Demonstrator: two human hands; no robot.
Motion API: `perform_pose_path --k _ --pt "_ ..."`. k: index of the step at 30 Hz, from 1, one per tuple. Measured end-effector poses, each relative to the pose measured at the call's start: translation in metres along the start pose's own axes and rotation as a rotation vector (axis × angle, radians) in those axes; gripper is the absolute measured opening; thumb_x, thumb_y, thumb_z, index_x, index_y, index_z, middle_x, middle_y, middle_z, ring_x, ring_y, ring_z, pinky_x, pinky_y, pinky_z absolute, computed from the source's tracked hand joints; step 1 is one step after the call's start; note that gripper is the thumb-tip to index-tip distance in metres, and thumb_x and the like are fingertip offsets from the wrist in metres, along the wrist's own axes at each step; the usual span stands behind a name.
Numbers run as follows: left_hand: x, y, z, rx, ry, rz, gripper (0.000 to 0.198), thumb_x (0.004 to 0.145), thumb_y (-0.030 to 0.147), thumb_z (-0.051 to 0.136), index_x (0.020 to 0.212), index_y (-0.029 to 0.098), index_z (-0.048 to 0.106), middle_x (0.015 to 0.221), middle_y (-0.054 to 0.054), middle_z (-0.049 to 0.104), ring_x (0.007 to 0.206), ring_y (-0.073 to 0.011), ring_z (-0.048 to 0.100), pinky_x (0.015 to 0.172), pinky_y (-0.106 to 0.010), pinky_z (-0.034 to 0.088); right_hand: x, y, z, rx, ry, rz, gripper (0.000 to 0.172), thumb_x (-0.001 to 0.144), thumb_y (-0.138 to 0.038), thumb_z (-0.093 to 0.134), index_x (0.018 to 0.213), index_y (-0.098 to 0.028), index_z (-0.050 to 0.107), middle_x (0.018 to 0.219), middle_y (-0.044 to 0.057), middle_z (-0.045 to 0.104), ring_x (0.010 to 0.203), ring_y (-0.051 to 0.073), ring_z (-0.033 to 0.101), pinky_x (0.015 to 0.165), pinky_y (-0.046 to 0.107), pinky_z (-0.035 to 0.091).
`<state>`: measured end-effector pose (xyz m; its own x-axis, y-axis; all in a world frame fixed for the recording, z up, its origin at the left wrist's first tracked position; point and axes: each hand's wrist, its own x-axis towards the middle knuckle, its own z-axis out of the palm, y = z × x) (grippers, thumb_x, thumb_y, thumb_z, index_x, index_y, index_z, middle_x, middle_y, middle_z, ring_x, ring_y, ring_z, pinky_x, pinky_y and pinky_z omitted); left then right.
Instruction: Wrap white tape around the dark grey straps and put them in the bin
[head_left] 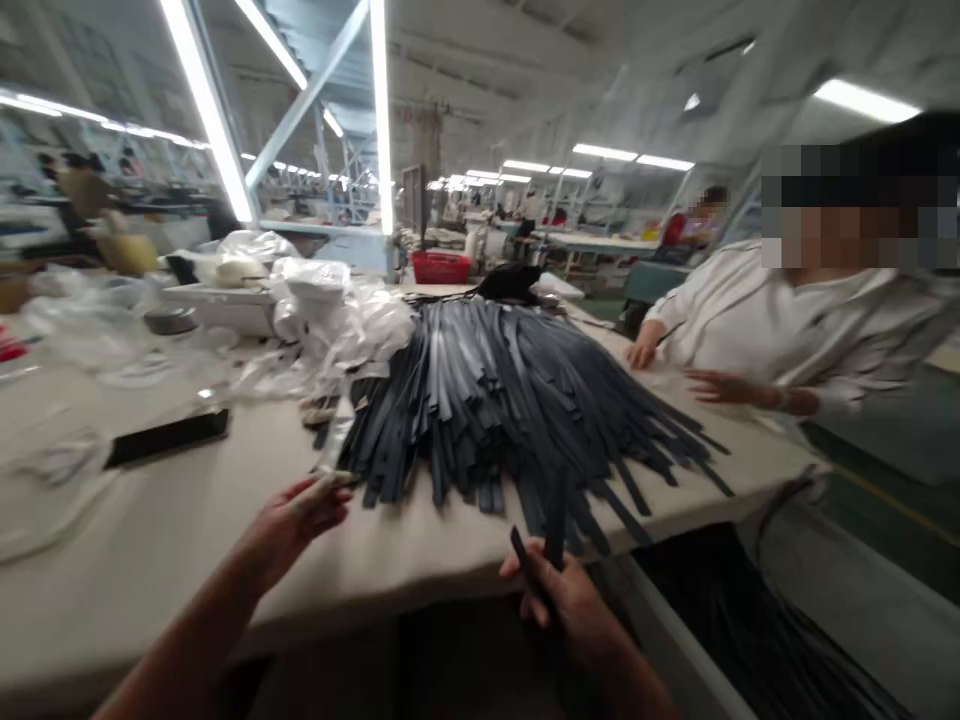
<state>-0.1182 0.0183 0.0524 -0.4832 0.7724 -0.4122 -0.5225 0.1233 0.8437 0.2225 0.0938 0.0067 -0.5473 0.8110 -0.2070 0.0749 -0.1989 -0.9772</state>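
A big fan-shaped pile of dark blue-grey strips (495,390) lies across the beige table (187,520). My left hand (304,515) reaches over the table near the pile's left end, its fingers pinched on a thin pale strip. At the table's front edge my right hand (559,590) is closed around a few dark strips that stick up from it toward the pile.
A co-worker in a white shirt (765,320) leans on the table's right side, both hands on the top. A black flat object (166,437) lies at left. Crumpled clear plastic bags (322,310) and trays sit behind. More dark strips hang below the table at right (750,620).
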Motion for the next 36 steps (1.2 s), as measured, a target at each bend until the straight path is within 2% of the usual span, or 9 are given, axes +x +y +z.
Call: perform_pose_path --k 3,8,11,16,20,24,28,31,36 --pt "-0.027 -0.036 0.014 -0.041 -0.22 -0.03 0.039 0.058 0.037 0.091 0.08 0.011 0.072 0.069 -0.007 0.073 0.062 -0.0148 0.067 0.061 -0.024 0.056 0.012 -0.024 0.026 -0.115 -0.108 0.002 0.061 0.085 -0.072 0.056 0.093 -0.014 0.072 0.043 -0.006 0.044 0.046 0.012 0.047 0.056 0.025 0.043" --pt "-0.043 -0.079 0.019 -0.07 -0.338 -0.16 0.053 0.055 0.054 0.089 0.077 0.01 0.07 0.072 -0.008 0.072 0.059 -0.0135 0.065 0.059 -0.024 0.052 0.024 -0.03 0.054 -0.193 -0.151 -0.009 0.058 0.079 -0.072 0.064 0.09 -0.016 0.071 0.047 -0.003 0.054 0.047 0.014 0.053 0.052 0.026 0.047" --pt "-0.049 -0.087 0.023 -0.115 -0.335 -0.172 0.053 0.052 0.054 0.091 0.074 0.01 0.068 0.068 -0.005 0.069 0.059 -0.0119 0.062 0.06 -0.023 0.05 0.021 -0.029 0.06 -0.169 -0.089 -0.039 0.055 0.077 -0.07 0.068 0.087 -0.016 0.07 0.058 -0.001 0.061 0.044 0.011 0.05 0.052 0.028 0.05" --pt "-0.054 -0.091 0.037 -0.079 -0.339 -0.134 0.051 0.051 0.052 0.092 0.071 0.012 0.067 0.067 -0.002 0.066 0.06 -0.0107 0.058 0.063 -0.024 0.048 0.018 -0.036 0.057 -0.122 -0.161 0.002 0.055 0.079 -0.067 0.067 0.093 -0.015 0.072 0.048 -0.005 0.051 0.041 0.01 0.046 0.056 0.028 0.052" --pt "-0.058 -0.097 0.044 0.065 -0.428 -0.09 0.046 0.063 0.053 0.086 0.078 0.011 0.073 0.072 -0.005 0.068 0.063 -0.0116 0.058 0.065 -0.023 0.045 0.025 -0.046 0.057 -0.112 -0.274 0.015 0.056 0.078 -0.066 0.069 0.096 -0.013 0.07 0.061 -0.002 0.063 0.043 0.008 0.05 0.05 0.022 0.047" --pt "-0.062 -0.096 0.047 0.262 -0.524 -0.012 0.045 0.076 0.054 0.075 0.089 0.01 0.076 0.075 -0.006 0.07 0.066 -0.0127 0.058 0.067 -0.024 0.042 0.04 -0.054 0.065 -0.193 -0.341 -0.105 0.05 0.081 -0.063 0.065 0.089 -0.014 0.067 0.052 -0.004 0.057 0.04 0.007 0.046 0.038 0.018 0.035" --pt "-0.064 -0.086 0.052 0.466 -0.645 0.037 0.05 0.081 0.059 0.066 0.09 0.012 0.077 0.079 -0.006 0.072 0.072 -0.0164 0.061 0.072 -0.027 0.045 0.052 -0.059 0.071 -0.372 -0.261 -0.229 0.042 0.083 -0.056 0.063 0.079 -0.014 0.067 0.05 -0.004 0.052 0.036 0.007 0.043 0.034 0.018 0.032" --pt "-0.061 -0.081 0.059 0.549 -0.689 0.015 0.047 0.077 0.057 0.07 0.084 0.011 0.078 0.072 -0.005 0.071 0.068 -0.0156 0.06 0.069 -0.026 0.045 0.053 -0.061 0.064 -0.371 -0.175 -0.263 0.044 0.083 -0.057 0.062 0.085 -0.014 0.069 0.06 -0.001 0.058 0.039 0.009 0.05 0.034 0.018 0.034" --pt "-0.045 -0.083 0.077 0.184 -0.503 -0.06 0.04 0.063 0.047 0.085 0.071 0.011 0.069 0.066 -0.002 0.067 0.059 -0.0109 0.058 0.064 -0.024 0.046 0.027 -0.061 0.031 -0.361 0.117 -0.316 0.045 0.087 -0.059 0.06 0.094 -0.015 0.07 0.062 0.0 0.061 0.044 0.011 0.055 0.04 0.021 0.044"
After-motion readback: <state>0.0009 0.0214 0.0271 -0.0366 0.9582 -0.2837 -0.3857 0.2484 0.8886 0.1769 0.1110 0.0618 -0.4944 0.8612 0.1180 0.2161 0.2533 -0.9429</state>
